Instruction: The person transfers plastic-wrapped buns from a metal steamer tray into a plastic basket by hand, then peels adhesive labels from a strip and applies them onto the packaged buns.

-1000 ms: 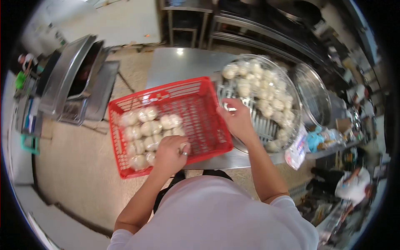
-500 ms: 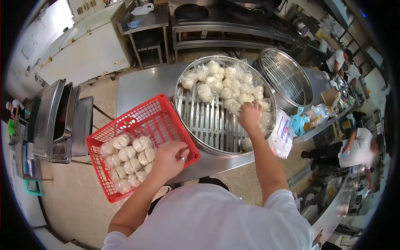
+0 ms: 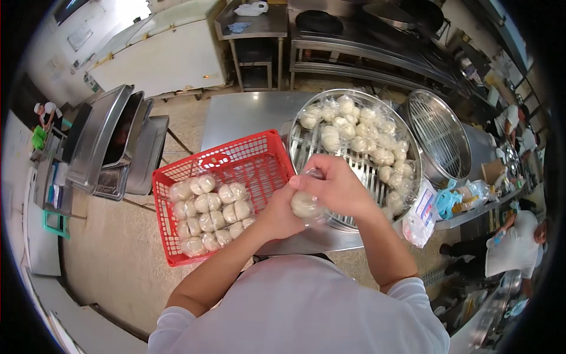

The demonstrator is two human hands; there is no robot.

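Observation:
In front of my body, both hands meet around a clear plastic bag of round white buns [image 3: 307,205]. My left hand [image 3: 279,213] is closed on its left side, beside the red basket. My right hand [image 3: 337,185] grips the top of the bag, fingers pinched at the plastic. Below left, the red plastic basket [image 3: 277,147] holds rows of bagged buns [image 3: 210,203] in its left and front part. A round metal steamer tray [image 3: 302,146] with a slatted bottom stands to the right, with many bagged buns [image 3: 367,131] along its back and right side.
A second slatted steamer tray [image 3: 439,138] sits behind right on the steel table [image 3: 247,112]. A printed plastic bag [image 3: 421,215] and a blue bag [image 3: 448,200] lie at the right. Metal pans [image 3: 100,141] stand left. A person [image 3: 513,245] is at far right.
My right hand has come back from the steamer tray toward my left hand, bringing a bag of buns. My left hand has moved right from over the basket and now holds the bag too.

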